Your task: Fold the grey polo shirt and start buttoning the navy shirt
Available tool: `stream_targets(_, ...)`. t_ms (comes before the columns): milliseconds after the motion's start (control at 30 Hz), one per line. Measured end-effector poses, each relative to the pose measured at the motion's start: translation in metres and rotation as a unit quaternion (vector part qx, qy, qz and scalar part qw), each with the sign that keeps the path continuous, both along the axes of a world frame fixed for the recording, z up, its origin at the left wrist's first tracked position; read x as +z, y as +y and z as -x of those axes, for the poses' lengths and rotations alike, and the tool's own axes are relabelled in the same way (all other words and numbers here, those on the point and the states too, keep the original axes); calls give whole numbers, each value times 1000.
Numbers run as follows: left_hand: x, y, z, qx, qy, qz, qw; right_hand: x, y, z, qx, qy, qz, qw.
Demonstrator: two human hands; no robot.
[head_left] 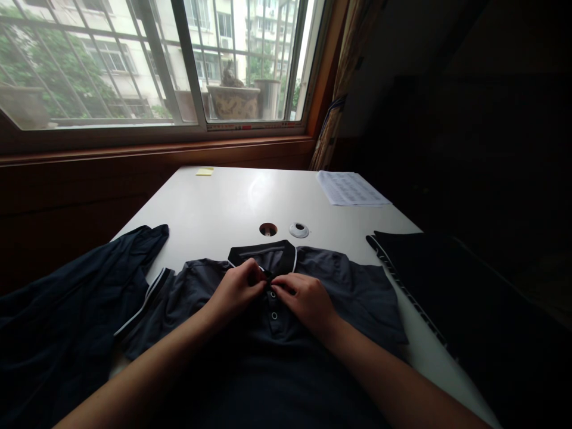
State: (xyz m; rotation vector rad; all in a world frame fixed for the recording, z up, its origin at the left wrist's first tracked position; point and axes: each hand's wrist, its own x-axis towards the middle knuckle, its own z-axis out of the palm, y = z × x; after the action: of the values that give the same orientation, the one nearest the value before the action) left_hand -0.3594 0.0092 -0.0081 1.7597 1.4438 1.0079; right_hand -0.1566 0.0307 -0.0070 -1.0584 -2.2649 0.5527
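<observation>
Dark polo shirt [339, 298], soft fabric, round buttons [274, 316]

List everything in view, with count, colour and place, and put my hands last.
Shirt: one, dark grey, black collar, on the table's near side
Buttons: two visible, white-rimmed, down the shirt front
Navy cloth: one piece, left
Dark cloth: one piece, near black, right
Table: one, white, centre
Hole: one, dark, mid-table
Cap: one, white, right of the hole
Note: one, yellow, far left corner
Papers: printed, white, count unclear, far right corner
Window: one, barred, beyond the table
Pots: several, brownish, outside
Curtain: one, patterned, right of the window
Left hand, right hand: fingers at the shirt's neck opening
</observation>
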Motion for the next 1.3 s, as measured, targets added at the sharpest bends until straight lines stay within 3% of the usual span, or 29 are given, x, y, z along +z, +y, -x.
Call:
stream_targets(400,-5,1,4,9,2,12,1000,0,2,0,-1,6,18,1000)
stream_targets(867,1,-1,4,-40,26,-15,999,2,2,-1,8,12,28,999)
stream_targets(1300,-2,-2,1,-59,-19,-46,997,1,3,1,7,17,46,999)
